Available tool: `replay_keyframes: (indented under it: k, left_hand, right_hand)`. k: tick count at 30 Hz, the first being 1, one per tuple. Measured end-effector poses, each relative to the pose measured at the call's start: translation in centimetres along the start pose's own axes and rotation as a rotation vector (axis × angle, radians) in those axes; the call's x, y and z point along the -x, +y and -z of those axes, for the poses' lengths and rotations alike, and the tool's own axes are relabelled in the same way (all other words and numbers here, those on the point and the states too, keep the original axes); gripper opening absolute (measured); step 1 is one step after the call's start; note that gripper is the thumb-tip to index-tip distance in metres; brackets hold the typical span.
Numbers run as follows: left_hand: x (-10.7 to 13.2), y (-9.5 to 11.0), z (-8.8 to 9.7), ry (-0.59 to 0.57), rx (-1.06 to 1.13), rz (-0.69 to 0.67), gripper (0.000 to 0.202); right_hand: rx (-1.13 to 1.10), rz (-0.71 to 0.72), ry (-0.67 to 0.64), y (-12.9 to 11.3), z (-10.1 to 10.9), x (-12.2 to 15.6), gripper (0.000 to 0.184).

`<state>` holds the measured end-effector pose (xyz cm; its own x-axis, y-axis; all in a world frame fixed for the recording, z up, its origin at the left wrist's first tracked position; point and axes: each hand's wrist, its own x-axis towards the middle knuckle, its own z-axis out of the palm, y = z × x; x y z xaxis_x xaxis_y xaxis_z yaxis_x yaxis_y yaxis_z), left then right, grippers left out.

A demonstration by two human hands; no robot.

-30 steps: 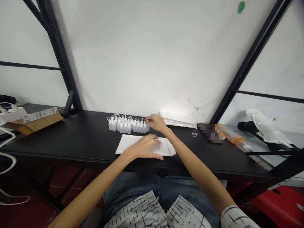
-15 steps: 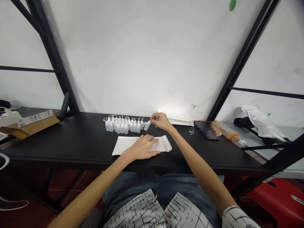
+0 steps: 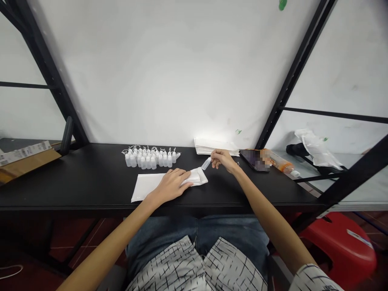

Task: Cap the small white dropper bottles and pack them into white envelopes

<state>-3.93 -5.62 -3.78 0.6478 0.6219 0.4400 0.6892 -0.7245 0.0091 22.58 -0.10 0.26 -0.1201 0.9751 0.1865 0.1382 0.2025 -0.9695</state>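
My right hand (image 3: 222, 158) pinches a small white dropper bottle (image 3: 206, 163) and holds it tilted at the open right end of a white plastic bag (image 3: 169, 182). The bag lies flat on the black table (image 3: 91, 178). My left hand (image 3: 171, 184) rests on the bag, its fingers lifting the bag's mouth. Behind the bag stands a cluster of several small white dropper bottles (image 3: 149, 158) in rows.
A stack of white bags (image 3: 212, 146) lies at the back by the wall. A blurred dark item (image 3: 254, 159) and an orange tube (image 3: 280, 163) lie to its right. A cardboard box (image 3: 24, 158) sits far left, a red stool (image 3: 342, 244) lower right. Black shelf posts frame the table.
My right hand has taken one bottle from the right end of the cluster and carried it right and toward me to the bag's mouth. My left hand has raised the bag's opening.
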Motion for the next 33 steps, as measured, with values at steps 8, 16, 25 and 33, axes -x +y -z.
replay_keyframes:
  k: [8,16,25,33]
  left_hand:
    - [0.1,-0.2,0.2,0.032,-0.037,0.105,0.047]
    - [0.2,-0.4,0.0,0.06,-0.027,0.105,0.043]
    - [0.3,-0.7,0.3,0.021,0.006,0.127,0.043]
    - [0.5,-1.3,0.8,-0.019,0.019,0.123,0.048]
  right_hand:
    - [0.16,-0.004,-0.254,0.2,-1.8,0.5,0.018]
    - [0.292,-0.033,-0.435,-0.3,-2.6,1.4,0.026]
    - [0.359,0.059,-0.261,-1.3,-1.9,0.3,0.036]
    - [0.386,0.275,-0.085,-3.0,-5.2,-4.8,0.026]
